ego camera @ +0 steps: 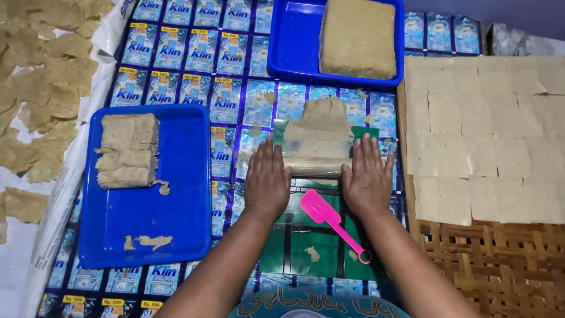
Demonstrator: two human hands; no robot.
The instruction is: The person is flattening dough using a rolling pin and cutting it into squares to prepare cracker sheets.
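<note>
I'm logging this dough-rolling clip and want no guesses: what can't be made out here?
Head view only:
- Roller: its ends lie under the left hand and right hand.
- Dough sheet: near edge hidden behind the roller.
- Far blue tray: cut by the top edge.
- Pink scraper: its underside unseen.

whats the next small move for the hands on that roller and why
Probably push the roller forward, away from the body. Both the left hand and right hand lie flat on its ends, and the dough sheet beyond it still looks thick and uneven at its far edge, so another forward pass would likely flatten it.
</note>
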